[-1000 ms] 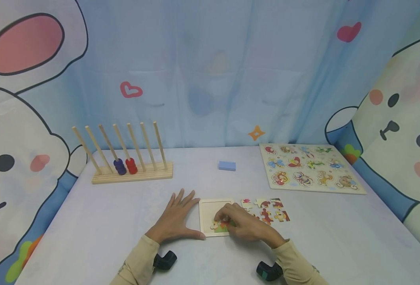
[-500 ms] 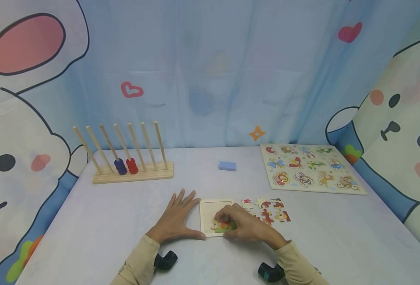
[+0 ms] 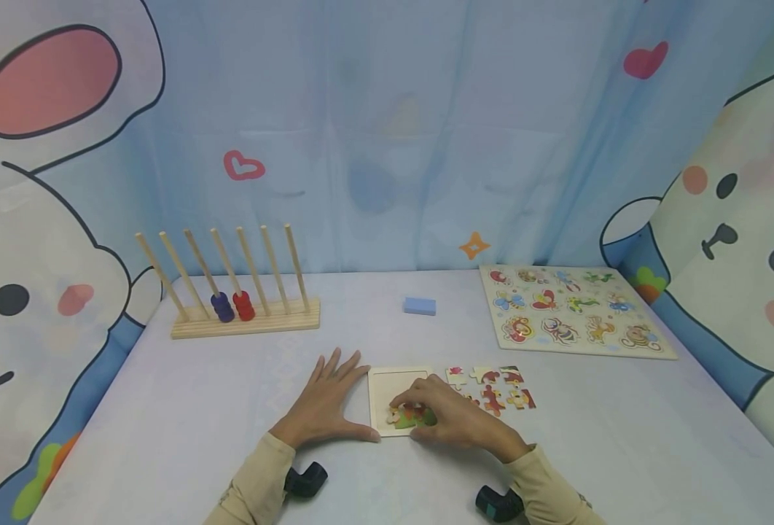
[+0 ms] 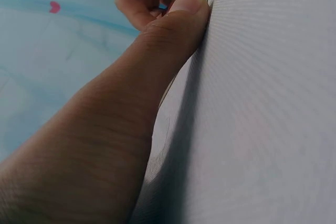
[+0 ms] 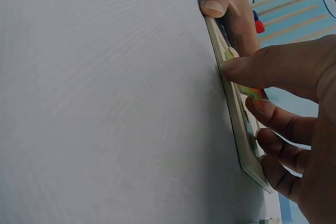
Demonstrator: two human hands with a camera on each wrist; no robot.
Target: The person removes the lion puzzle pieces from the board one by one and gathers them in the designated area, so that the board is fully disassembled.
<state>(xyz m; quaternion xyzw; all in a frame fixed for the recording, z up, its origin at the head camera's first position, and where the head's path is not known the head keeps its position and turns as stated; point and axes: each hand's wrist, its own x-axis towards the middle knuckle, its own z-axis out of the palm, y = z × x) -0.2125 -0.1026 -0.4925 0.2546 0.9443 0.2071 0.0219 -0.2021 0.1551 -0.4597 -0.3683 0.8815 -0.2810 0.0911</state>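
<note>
A small square wooden puzzle tray (image 3: 380, 383) lies on the table. My left hand (image 3: 324, 401) has its fingers spread at the tray's left side, the thumb touching near the lower left corner. Over the tray, my right hand (image 3: 449, 415) bends its fingers and pinches a green and red puzzle piece (image 5: 251, 92), its thumb by the front rim. Colourful puzzle pieces (image 3: 405, 419) lie in the tray's lower part, partly covered by that hand. Several loose jigsaw pieces (image 3: 492, 390) rest right of the tray, some of them hidden behind the right hand.
A wooden peg rack (image 3: 245, 324) with blue and red beads stands at the back left. A blue block (image 3: 420, 305) lies at the back middle. At the back right is a wooden board (image 3: 571, 310) with insect pictures. A patterned curtain hangs behind the table.
The right hand's fingers have shifted slightly left over the tray, and its thumb has drawn back to the front rim. A green piece under them has turned a little. The left hand stays put.
</note>
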